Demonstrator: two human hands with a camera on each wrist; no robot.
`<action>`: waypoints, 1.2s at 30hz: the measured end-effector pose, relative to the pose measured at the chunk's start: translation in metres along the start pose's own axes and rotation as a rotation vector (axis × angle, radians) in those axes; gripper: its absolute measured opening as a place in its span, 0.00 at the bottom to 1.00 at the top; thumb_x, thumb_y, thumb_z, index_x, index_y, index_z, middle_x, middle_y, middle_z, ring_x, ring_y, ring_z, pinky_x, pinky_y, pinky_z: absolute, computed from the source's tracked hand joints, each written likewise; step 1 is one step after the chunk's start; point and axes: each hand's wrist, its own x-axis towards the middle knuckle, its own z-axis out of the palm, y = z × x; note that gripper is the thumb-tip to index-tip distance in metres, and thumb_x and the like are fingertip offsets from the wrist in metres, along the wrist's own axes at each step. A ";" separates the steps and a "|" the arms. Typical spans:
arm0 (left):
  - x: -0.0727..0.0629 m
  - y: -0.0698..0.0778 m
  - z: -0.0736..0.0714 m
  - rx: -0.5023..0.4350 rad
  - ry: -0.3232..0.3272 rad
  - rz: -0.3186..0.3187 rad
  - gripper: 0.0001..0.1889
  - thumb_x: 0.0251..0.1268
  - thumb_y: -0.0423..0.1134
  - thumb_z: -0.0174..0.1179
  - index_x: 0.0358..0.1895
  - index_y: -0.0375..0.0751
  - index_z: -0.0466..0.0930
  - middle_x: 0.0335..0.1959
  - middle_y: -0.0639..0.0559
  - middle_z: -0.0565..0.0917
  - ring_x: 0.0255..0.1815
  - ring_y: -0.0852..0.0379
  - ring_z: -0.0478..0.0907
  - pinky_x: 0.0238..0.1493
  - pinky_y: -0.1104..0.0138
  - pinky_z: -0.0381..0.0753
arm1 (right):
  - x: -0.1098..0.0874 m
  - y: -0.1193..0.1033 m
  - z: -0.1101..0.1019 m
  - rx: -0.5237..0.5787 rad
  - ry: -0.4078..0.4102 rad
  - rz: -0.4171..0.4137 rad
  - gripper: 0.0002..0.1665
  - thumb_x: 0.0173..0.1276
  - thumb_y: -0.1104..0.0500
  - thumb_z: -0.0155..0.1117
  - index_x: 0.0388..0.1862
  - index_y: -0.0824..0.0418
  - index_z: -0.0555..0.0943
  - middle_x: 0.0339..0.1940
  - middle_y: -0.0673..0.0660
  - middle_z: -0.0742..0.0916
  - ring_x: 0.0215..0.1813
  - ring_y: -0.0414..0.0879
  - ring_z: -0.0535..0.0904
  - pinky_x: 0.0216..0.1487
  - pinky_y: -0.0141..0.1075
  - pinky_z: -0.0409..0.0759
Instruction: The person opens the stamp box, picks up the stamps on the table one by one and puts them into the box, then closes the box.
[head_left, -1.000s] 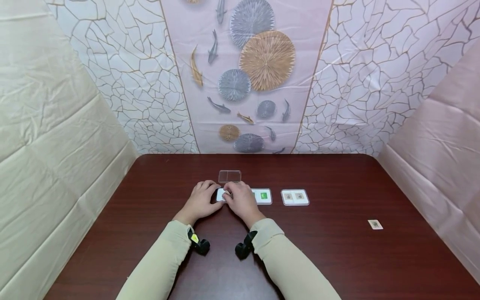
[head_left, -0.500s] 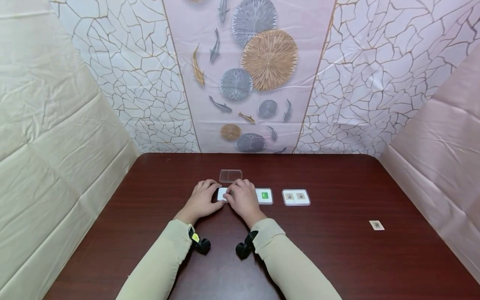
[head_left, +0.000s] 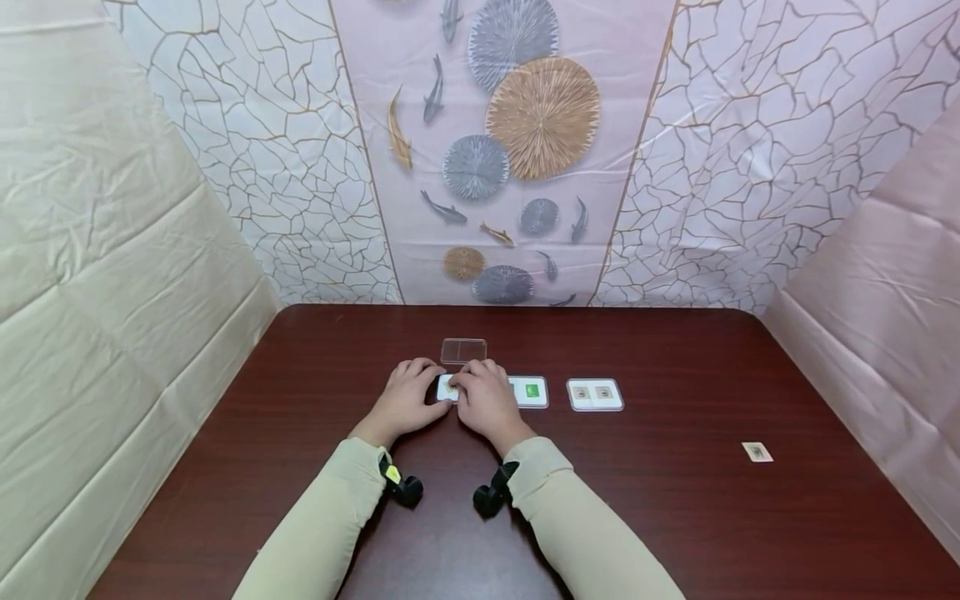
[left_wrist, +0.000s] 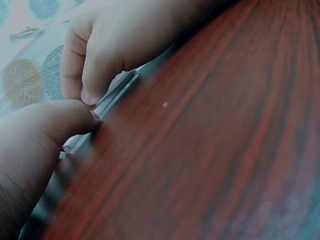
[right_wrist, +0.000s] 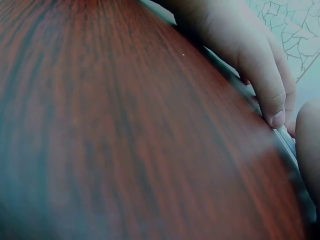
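My left hand (head_left: 408, 393) holds the left end of a shallow white-backed clear case (head_left: 444, 389); in the left wrist view its thumb lies against the case's near edge (left_wrist: 112, 97). Over the middle of that case, my right hand (head_left: 489, 402) has curled fingers, with thumb and fingertips together at a small tan card (head_left: 452, 386) that they mostly cover. The right hand hides part of a second case (head_left: 532, 390), which shows a green stamp-like card. In the right wrist view, the left hand (right_wrist: 260, 75) reaches the case edge.
A clear lid (head_left: 463, 351) lies just behind the hands. To the right sits another case (head_left: 595, 395) with two small cards. Farther right, a loose stamp-like card (head_left: 757, 452) lies on the dark wooden table (head_left: 637, 500). Patterned cloth (head_left: 480, 167) hangs behind.
The right hand's fingertips have shifted slightly over the case, and a tan patch shows beside them now. The left hand keeps its place on the case. The head view has drifted slightly.
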 end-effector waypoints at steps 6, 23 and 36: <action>0.000 -0.001 -0.001 0.005 0.004 0.001 0.29 0.64 0.54 0.63 0.63 0.42 0.78 0.62 0.44 0.74 0.65 0.39 0.66 0.70 0.46 0.60 | 0.000 -0.002 -0.002 -0.008 -0.024 -0.036 0.14 0.74 0.59 0.58 0.51 0.52 0.88 0.50 0.52 0.83 0.54 0.52 0.74 0.64 0.52 0.71; -0.001 -0.002 -0.001 -0.005 0.017 0.001 0.28 0.64 0.55 0.62 0.63 0.43 0.78 0.62 0.45 0.74 0.64 0.39 0.66 0.70 0.45 0.61 | 0.006 -0.004 0.002 -0.046 0.003 0.025 0.09 0.73 0.47 0.66 0.42 0.49 0.88 0.46 0.49 0.85 0.52 0.51 0.76 0.64 0.50 0.72; 0.000 0.000 -0.001 0.001 0.000 -0.010 0.29 0.64 0.55 0.63 0.64 0.43 0.78 0.63 0.45 0.74 0.65 0.39 0.65 0.71 0.45 0.59 | 0.006 -0.002 0.002 0.073 0.064 0.055 0.08 0.70 0.53 0.70 0.45 0.51 0.85 0.43 0.47 0.89 0.48 0.49 0.78 0.58 0.47 0.75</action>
